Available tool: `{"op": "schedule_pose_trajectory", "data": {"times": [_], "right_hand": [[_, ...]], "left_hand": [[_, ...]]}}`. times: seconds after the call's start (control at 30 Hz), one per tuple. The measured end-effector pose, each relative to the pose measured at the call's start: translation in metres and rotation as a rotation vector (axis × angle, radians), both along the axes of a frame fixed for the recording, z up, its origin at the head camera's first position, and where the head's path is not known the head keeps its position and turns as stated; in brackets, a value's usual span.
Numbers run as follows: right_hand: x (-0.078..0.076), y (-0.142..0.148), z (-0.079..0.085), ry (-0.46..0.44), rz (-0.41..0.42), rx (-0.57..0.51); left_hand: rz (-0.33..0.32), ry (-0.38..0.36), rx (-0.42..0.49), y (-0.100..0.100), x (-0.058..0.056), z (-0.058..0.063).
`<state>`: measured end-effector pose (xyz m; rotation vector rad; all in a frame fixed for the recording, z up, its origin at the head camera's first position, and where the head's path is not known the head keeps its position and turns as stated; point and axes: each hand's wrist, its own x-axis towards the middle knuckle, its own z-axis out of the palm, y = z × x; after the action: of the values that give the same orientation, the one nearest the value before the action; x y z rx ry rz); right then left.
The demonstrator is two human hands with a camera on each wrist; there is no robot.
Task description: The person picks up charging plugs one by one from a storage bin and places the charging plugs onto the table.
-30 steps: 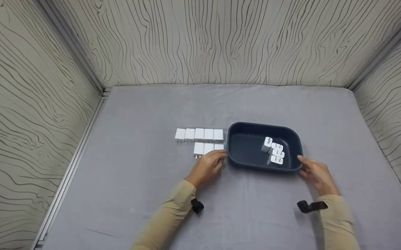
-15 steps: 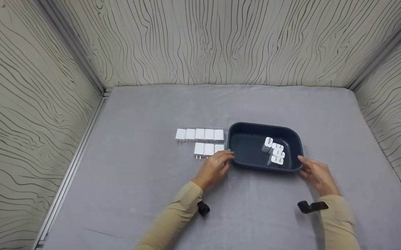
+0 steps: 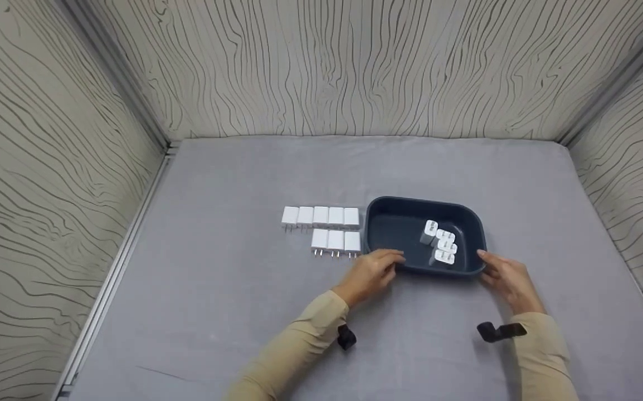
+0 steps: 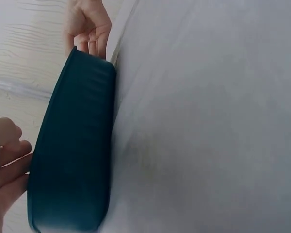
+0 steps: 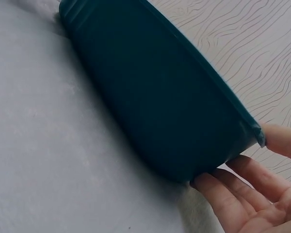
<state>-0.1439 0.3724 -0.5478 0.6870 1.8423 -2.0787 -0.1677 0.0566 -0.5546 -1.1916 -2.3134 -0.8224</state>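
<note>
A dark blue-green plastic basin (image 3: pixel 385 200) sits on the grey cloth, with several white charger plugs (image 3: pixel 445 245) standing in its right part. My right hand (image 3: pixel 514 283) grips the basin's right end near the front corner; in the right wrist view its thumb is at the rim and its fingers (image 5: pixel 228 199) lie against the outer wall. Loosely bent, the fingers of my left hand (image 3: pixel 367 278) reach over the front rim, left of the middle. The left wrist view has these fingers (image 4: pixel 12 177) at the rim, apparently holding nothing.
Left of the basin lie two rows of white charger plugs: a back row (image 3: pixel 320 215) of several and a front row (image 3: pixel 335 240) of three, metal prongs facing me. Patterned panels (image 3: pixel 327 67) enclose the grey cloth-covered table (image 3: pixel 215 267) at the back and sides.
My left hand has moved right, from beside the front row of charger plugs to the basin's front rim, uncovering those plugs. The right hand and the basin have stayed almost still.
</note>
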Motion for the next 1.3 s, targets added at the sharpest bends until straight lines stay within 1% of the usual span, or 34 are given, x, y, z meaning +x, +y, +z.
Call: {"op": "schedule_pose_trajectory", "data": {"times": [0.17, 0.3, 0.53, 0.63, 0.73, 0.83, 0.97, 1.13, 1.3], "right_hand": [[0.000, 0.000, 0.000, -0.009, 0.009, 0.012], [0.000, 0.000, 0.001, -0.002, 0.003, -0.027], [0.001, 0.000, 0.003, 0.003, -0.005, -0.066], [0.001, -0.001, 0.004, 0.002, -0.012, -0.040], [0.001, -0.001, 0.003, -0.001, -0.012, 0.010], [0.001, 0.000, 0.003, -0.006, -0.009, 0.049], [0.001, 0.000, 0.003, -0.016, -0.003, 0.066], [0.001, 0.001, 0.003, -0.029, 0.004, 0.050], [0.001, 0.001, 0.003, -0.029, 0.007, 0.034]], "left_hand": [[0.000, -0.089, -0.060, 0.014, 0.002, 0.002], [0.010, -0.161, -0.083, 0.022, 0.002, 0.003], [0.026, -0.227, -0.138, 0.037, -0.005, 0.008], [0.030, -0.293, -0.166, 0.044, -0.009, 0.012], [0.034, -0.355, -0.185, 0.053, -0.015, 0.015], [0.039, -0.402, -0.203, 0.060, -0.019, 0.016], [0.037, -0.458, -0.218, 0.068, -0.023, 0.016], [0.038, -0.508, -0.232, 0.075, -0.025, 0.016], [0.061, -0.536, -0.266, 0.082, -0.026, 0.018]]}}
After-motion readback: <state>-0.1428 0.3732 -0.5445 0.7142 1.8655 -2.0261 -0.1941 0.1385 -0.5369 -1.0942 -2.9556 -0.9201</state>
